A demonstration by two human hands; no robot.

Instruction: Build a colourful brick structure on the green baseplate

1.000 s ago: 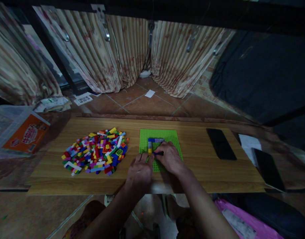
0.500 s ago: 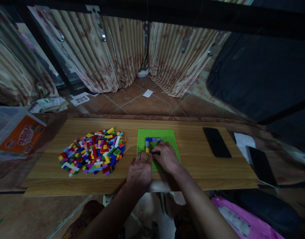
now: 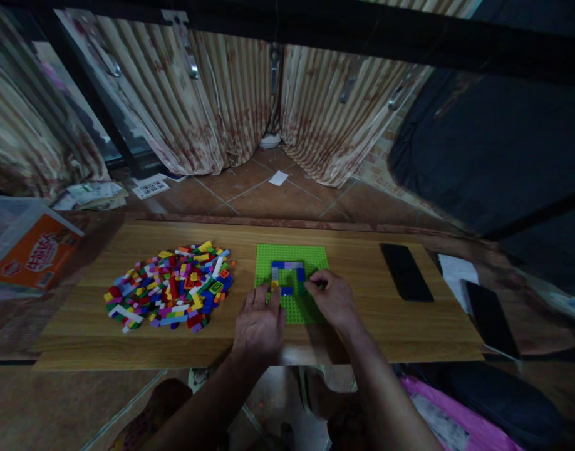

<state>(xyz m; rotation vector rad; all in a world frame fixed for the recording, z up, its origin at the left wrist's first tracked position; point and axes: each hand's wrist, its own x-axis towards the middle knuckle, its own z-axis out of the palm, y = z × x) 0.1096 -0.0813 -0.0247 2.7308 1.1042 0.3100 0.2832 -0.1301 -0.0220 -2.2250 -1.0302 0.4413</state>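
Translucent plastic makes the wall of the box with an orange printed label (image 3: 38, 250), at the far left beside the table. Next, on the long table of smooth, brown, wood-grained board (image 3: 362, 257), lies a loose oval heap of small, glossy, many-coloured plastic bricks (image 3: 168, 288), mixed in all directions.

To the right of this heap is the left hand (image 3: 259, 319), palm down, with fingers near together and pointing forward. Its fingertips are at the lower left corner of the low frame of blue, grey-lavender and yellow bricks (image 3: 287, 265); I cannot tell if they pinch something.

This frame stands on the flat, bright green, studded square baseplate (image 3: 290, 314), between the two hands. It is nearly square, so no long axis is clear. Its near side has a short blue rectangular brick (image 3: 285, 290), whose length runs from left to right. Between this brick and the blue right side of the frame, the corner seems open. From the right fingertips, this corner lies to the left and a little nearer to the person, so the right hand (image 3: 334, 299) is the closer one. Its thumb and forefinger curve narrowly toward each other just beside the frame; whether a small brick is between them, I cannot tell.

Well apart, farther right, lies a thin, black, rectangular slab with rounded corners (image 3: 406, 271), slanting on the wood.
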